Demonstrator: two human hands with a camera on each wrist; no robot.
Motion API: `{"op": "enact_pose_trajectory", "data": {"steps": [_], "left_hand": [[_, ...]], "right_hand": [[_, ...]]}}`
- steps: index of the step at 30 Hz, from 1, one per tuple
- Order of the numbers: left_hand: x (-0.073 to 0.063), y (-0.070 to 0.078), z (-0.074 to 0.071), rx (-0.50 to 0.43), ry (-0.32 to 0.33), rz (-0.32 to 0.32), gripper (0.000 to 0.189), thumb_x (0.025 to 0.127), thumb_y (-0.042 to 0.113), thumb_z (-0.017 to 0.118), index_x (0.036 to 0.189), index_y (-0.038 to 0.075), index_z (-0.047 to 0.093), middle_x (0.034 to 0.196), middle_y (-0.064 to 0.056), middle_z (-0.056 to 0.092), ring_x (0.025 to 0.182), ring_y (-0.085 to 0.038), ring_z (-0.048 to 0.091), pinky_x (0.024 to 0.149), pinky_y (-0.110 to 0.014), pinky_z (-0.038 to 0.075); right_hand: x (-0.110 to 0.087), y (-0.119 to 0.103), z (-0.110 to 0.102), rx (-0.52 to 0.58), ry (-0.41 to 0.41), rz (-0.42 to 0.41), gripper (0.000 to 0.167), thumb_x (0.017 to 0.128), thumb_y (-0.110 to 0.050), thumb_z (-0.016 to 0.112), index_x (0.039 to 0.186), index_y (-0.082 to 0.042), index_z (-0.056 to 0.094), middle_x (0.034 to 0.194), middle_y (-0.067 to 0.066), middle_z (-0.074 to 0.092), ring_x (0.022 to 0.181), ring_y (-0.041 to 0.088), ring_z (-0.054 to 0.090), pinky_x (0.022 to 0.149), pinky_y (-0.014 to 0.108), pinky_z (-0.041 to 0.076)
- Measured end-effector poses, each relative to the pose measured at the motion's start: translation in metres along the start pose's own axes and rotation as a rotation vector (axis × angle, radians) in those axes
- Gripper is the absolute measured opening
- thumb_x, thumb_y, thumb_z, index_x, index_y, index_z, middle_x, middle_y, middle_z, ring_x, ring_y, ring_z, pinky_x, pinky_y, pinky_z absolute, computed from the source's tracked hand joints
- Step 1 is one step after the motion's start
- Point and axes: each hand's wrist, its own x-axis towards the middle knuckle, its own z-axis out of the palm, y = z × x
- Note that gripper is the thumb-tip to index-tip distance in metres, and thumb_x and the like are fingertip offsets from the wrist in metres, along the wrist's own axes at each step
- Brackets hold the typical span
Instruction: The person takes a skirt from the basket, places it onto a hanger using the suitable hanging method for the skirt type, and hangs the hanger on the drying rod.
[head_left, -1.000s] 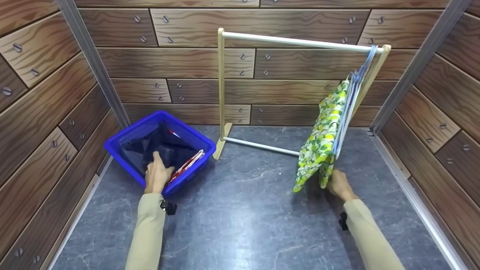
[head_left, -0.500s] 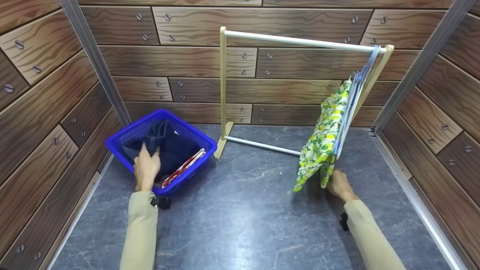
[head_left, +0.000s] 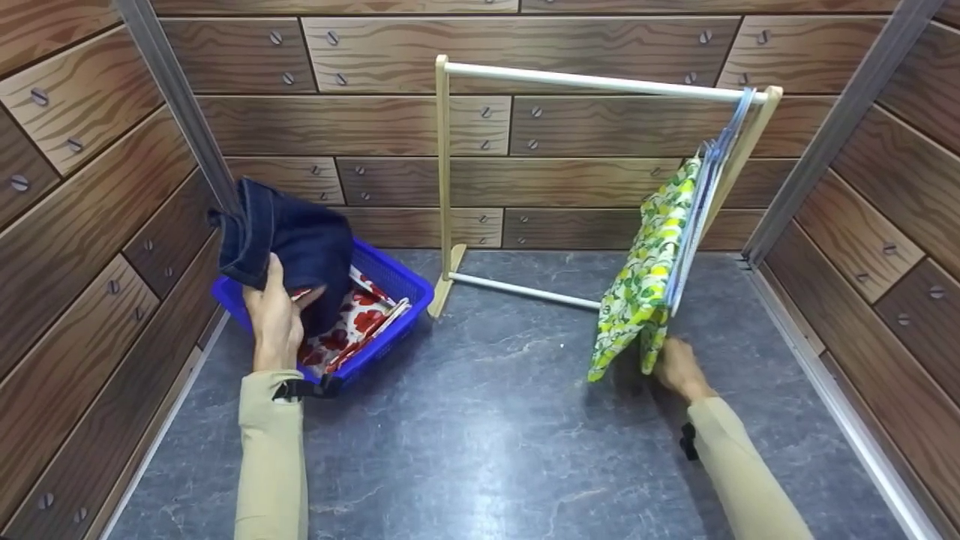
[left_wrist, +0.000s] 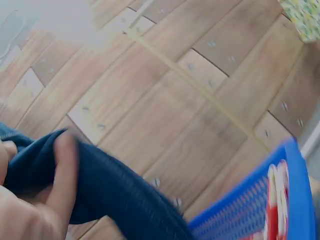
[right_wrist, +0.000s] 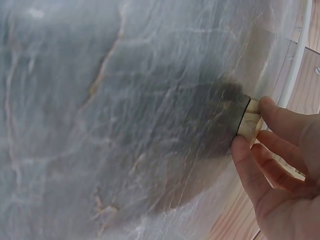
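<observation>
A dark blue denim garment, seemingly jeans (head_left: 319, 240), hangs from my left hand (head_left: 276, 319) above the blue basket (head_left: 406, 282). Fingers and thumb grip its folded cloth, which the left wrist view shows close up as blue denim (left_wrist: 125, 190). Part of it still droops into the basket, where a white cloth with red flowers (head_left: 369, 319) lies. Low at the right, my right hand (head_left: 681, 369) is partly behind the lemon-print cloth (head_left: 645, 285). In the right wrist view, that hand's thumb and fingers pinch the end of a wooden foot (right_wrist: 249, 124) of the clothes rack (head_left: 442, 165).
Several blue and white hangers (head_left: 705, 202) crowd the right end of the rack's white top rail (head_left: 585, 80). A white lower bar (head_left: 525, 290) runs near the grey marbled floor (head_left: 480, 420). Wood-patterned walls (head_left: 360, 124) enclose three sides.
My left hand has reached into the basket, gripped the denim garment and raised it up to the left, uncovering the red-flowered cloth. The right hand stays in place.
</observation>
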Motion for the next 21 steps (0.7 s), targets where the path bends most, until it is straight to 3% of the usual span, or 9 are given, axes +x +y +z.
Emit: {"op": "enact_pose_trajectory", "data": {"steps": [1,4,8,16,21], "left_hand": [[-0.001,0.002,0.002,-0.068,-0.033,-0.015,0.048,0.099,0.025,0.054,0.145,0.025,0.040,0.153,0.001,0.030,0.138,-0.024,0.034,0.056,-0.041,0.060],[-0.004,0.008,0.009,-0.207,-0.154,-0.009,0.052,0.099,0.020,0.054,0.148,0.026,0.038,0.158,0.001,0.024,0.145,-0.025,0.027,0.064,-0.054,0.059],[-0.010,0.014,0.018,-0.242,-0.263,0.021,0.055,0.098,0.018,0.056,0.149,0.023,0.037,0.156,-0.005,0.029,0.144,-0.030,0.033,0.073,-0.060,0.055],[-0.022,0.023,0.044,-0.225,-0.300,0.132,0.053,0.096,0.017,0.058,0.146,0.012,0.040,0.145,-0.008,0.037,0.120,-0.040,0.052,0.071,-0.058,0.057],[-0.030,0.027,0.061,-0.262,-0.367,0.188,0.045,0.095,0.014,0.060,0.138,0.010,0.047,0.136,-0.010,0.045,0.109,-0.034,0.060,0.068,-0.058,0.057]], "right_hand": [[0.000,0.000,0.000,-0.003,0.001,0.000,0.011,0.078,0.005,0.056,0.073,0.001,0.065,0.079,0.026,0.067,0.077,0.049,0.065,0.070,0.060,0.053],[0.000,0.000,0.000,-0.009,-0.006,0.001,0.010,0.079,0.004,0.057,0.074,0.002,0.065,0.079,0.026,0.067,0.077,0.048,0.065,0.069,0.059,0.053],[-0.001,0.002,0.000,-0.012,-0.017,0.014,0.009,0.079,0.003,0.056,0.075,0.003,0.065,0.080,0.027,0.066,0.076,0.046,0.065,0.069,0.059,0.053],[-0.001,0.005,-0.004,0.023,-0.040,-0.026,0.004,0.077,0.000,0.063,0.075,0.001,0.067,0.082,0.024,0.069,0.079,0.045,0.066,0.073,0.059,0.053],[-0.001,0.003,-0.016,0.029,-0.064,0.005,0.017,0.081,0.001,0.060,0.093,0.007,0.071,0.092,0.027,0.071,0.084,0.042,0.067,0.073,0.056,0.054]]}}
